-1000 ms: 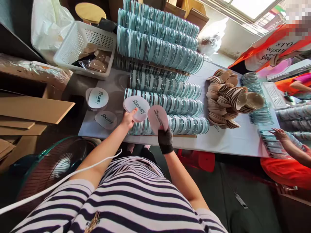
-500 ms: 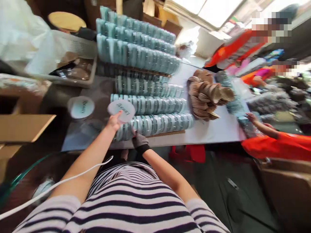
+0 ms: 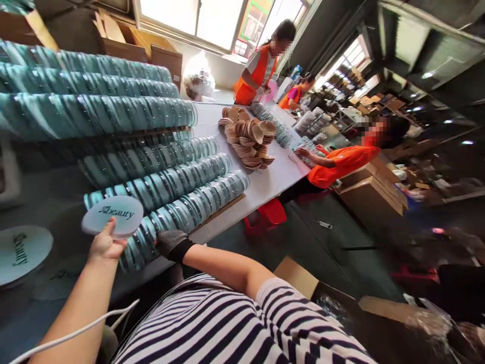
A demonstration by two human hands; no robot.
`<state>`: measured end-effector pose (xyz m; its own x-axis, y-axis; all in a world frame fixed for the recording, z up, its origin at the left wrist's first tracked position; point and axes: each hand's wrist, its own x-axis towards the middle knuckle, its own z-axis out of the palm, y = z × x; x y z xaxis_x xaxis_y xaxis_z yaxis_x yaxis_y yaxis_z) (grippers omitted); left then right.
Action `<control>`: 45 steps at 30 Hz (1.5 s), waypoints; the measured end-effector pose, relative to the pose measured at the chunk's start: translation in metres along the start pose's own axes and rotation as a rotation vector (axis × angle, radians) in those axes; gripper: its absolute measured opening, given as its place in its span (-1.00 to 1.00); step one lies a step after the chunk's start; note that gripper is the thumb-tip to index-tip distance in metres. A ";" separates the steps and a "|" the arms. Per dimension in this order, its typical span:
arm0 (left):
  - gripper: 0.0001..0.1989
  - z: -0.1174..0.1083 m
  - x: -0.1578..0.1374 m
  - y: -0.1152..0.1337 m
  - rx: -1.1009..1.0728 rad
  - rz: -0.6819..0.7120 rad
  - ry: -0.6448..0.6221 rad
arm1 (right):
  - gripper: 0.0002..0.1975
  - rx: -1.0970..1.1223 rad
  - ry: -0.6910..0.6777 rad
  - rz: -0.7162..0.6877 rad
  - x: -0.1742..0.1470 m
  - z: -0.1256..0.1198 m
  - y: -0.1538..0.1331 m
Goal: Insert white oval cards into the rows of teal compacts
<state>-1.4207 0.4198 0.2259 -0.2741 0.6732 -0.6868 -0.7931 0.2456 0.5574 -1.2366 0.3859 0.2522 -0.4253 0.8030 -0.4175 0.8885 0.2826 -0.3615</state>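
Note:
My left hand (image 3: pixel 105 244) holds a pale egg-shaped card printed "Sbeauty" (image 3: pixel 112 216) above the near row of clear teal-tinted round cases (image 3: pixel 189 205). My right hand (image 3: pixel 171 243), in a dark glove, rests at the near end of that row; what its fingers hold is hidden. More rows of the same cases (image 3: pixel 94 108) are stacked behind on the white table (image 3: pixel 265 184). Another "Sbeauty" card (image 3: pixel 22 253) lies at the left.
A heap of tan round puffs (image 3: pixel 248 136) sits mid-table. Two people in orange work on the table's far side, one seated (image 3: pixel 341 162), one standing (image 3: pixel 257 76). A red stool (image 3: pixel 267 217) stands under the table. Cardboard boxes (image 3: pixel 375 197) stand to the right.
The view has swung sharply right, now showing the room. My right hand put down the card it held and dropped to the near row. My left hand keeps its card.

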 end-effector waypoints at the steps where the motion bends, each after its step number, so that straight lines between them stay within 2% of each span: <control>1: -0.77 0.003 -0.004 0.002 -0.015 0.012 0.017 | -0.69 -0.013 -0.011 0.018 0.000 -0.005 -0.003; 4: -0.79 0.013 -0.015 0.008 -0.070 -0.028 0.052 | -0.66 -0.016 -0.005 0.041 0.000 -0.014 -0.006; 7: -0.81 0.017 -0.017 0.015 -0.127 -0.052 0.056 | -0.65 -0.019 -0.012 0.076 0.003 -0.008 -0.003; 13: -0.79 0.010 -0.012 0.012 -0.196 -0.065 0.029 | -0.80 0.074 -0.071 0.058 0.016 0.010 -0.010; 18: -0.76 0.002 -0.003 0.004 -0.217 -0.029 -0.020 | -0.89 0.239 -0.118 0.033 0.029 0.003 -0.005; 20: -0.76 -0.001 -0.001 0.002 -0.234 -0.009 -0.051 | -0.95 0.433 -0.194 -0.002 0.029 0.001 0.004; 22: -0.73 -0.002 0.001 0.000 -0.252 0.022 -0.080 | -0.86 0.859 -0.336 -0.005 0.027 0.002 0.010; 24: -0.71 -0.003 0.002 -0.002 -0.258 0.043 -0.093 | -0.83 1.317 -0.488 0.076 0.027 0.007 0.009; 26: -0.70 -0.004 0.001 -0.002 -0.266 0.055 -0.098 | -0.86 1.572 -0.500 0.198 0.027 0.013 0.002; 28: -0.72 -0.005 0.000 -0.002 -0.286 0.064 -0.103 | -0.89 1.667 -0.409 0.259 0.028 0.018 -0.007; 30: -0.74 -0.006 -0.001 0.000 -0.313 0.072 -0.090 | -0.88 1.645 -0.385 0.271 0.027 0.020 -0.011; 33: -0.73 -0.007 -0.002 0.002 -0.333 0.081 -0.046 | -0.82 1.462 -0.548 0.235 0.024 0.016 -0.006; 35: -0.68 -0.005 -0.001 0.003 -0.318 0.090 -0.020 | -0.82 1.367 -0.544 0.183 0.023 0.010 0.001; 38: -0.64 0.000 0.000 0.000 -0.253 0.138 0.025 | -0.73 1.214 -0.396 0.161 0.026 -0.006 0.006; 41: -0.66 0.006 -0.005 -0.005 -0.178 0.201 0.064 | -0.79 1.040 -0.236 0.201 0.038 -0.031 0.007; 43: -0.65 0.009 -0.012 -0.010 -0.137 0.242 0.033 | -0.68 0.875 0.019 0.160 0.046 -0.050 0.006; 45: -0.63 0.009 -0.018 -0.016 -0.101 0.290 -0.033 | -0.54 0.638 0.235 0.052 0.049 -0.065 0.003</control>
<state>-1.3983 0.4101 0.2342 -0.4805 0.7276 -0.4895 -0.7347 -0.0292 0.6777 -1.2437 0.4607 0.2849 -0.2718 0.9203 -0.2814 0.6003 -0.0664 -0.7970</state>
